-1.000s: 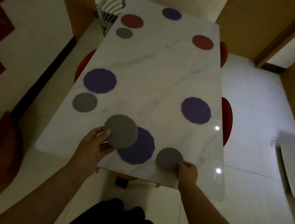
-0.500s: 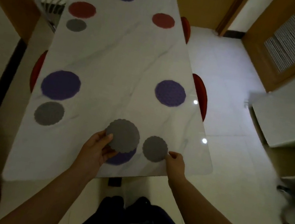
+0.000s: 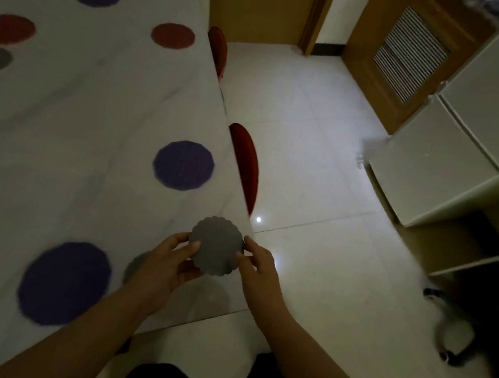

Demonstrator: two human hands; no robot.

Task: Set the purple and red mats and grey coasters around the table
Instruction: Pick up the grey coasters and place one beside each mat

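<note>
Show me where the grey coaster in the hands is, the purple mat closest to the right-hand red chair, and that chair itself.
grey coaster point(image 3: 216, 247): head view, centre of its face.
purple mat point(image 3: 183, 165): head view, middle of the mat.
red chair point(image 3: 246, 161): head view, its curved red back.

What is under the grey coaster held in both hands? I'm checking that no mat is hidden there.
Below the held grey coaster only bare table and its faint shadow show. Another grey coaster peeks out, mostly covered by the left hand. The right hand covers nothing visible.
</note>
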